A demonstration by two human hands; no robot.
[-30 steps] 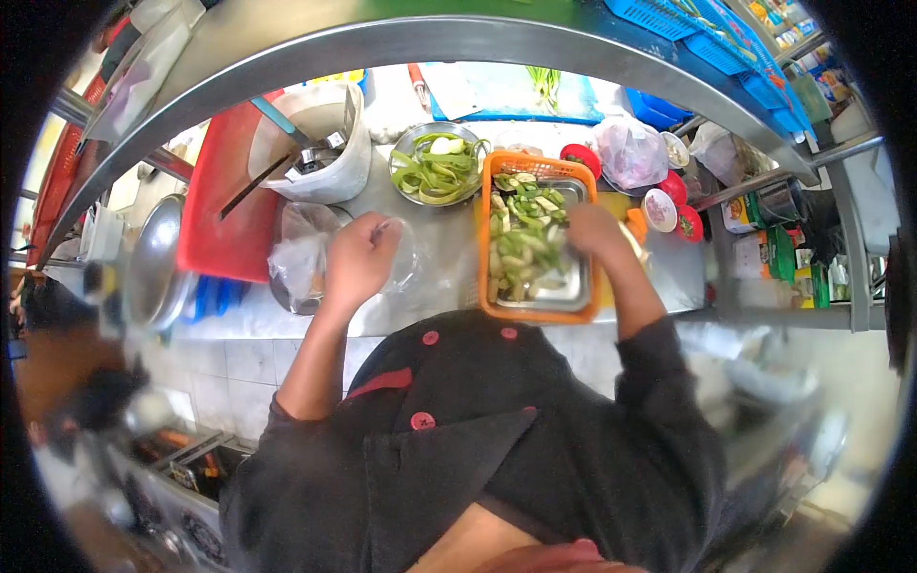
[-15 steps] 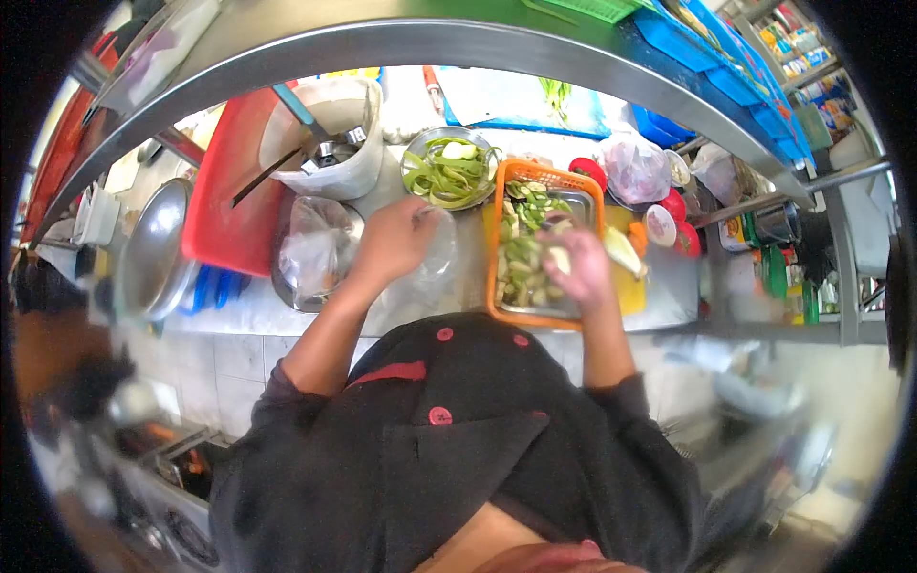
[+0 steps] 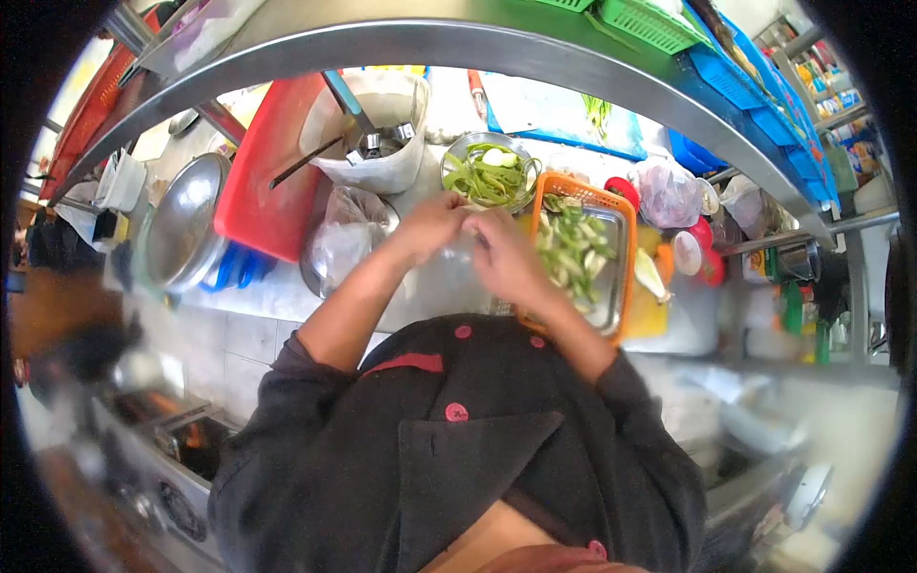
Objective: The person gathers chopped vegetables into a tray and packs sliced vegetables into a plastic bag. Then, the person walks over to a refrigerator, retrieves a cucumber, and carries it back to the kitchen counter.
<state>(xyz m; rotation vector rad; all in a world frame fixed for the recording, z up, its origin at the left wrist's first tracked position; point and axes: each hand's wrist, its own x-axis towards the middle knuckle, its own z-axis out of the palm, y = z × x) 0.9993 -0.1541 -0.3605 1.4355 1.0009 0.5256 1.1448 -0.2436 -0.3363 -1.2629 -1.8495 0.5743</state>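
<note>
My left hand (image 3: 429, 227) is closed on the rim of a clear plastic bag (image 3: 449, 277), which hangs below it and is hard to make out. Beside it, almost touching, my right hand (image 3: 501, 250) has its fingers pinched together at the bag's top. Just beyond both hands lies a metal bowl (image 3: 523, 197) of green peelings (image 3: 482, 176). To the right, partly behind my right forearm, stands an orange basket (image 3: 629, 258) with a metal tray and cut green vegetable pieces (image 3: 571, 250).
A white bucket (image 3: 401, 172) with utensils and a red tub (image 3: 263, 186) stand at the left, near another plastic bag (image 3: 346, 239). A blue cutting board (image 3: 544, 134) lies at the back. A metal shelf edge (image 3: 458, 40) crosses above. Red bowls (image 3: 712, 267) are at the right.
My right hand has left the orange basket and moved left to meet my left hand at the clear bag. The whole view has shifted, so the table items appear further right.
</note>
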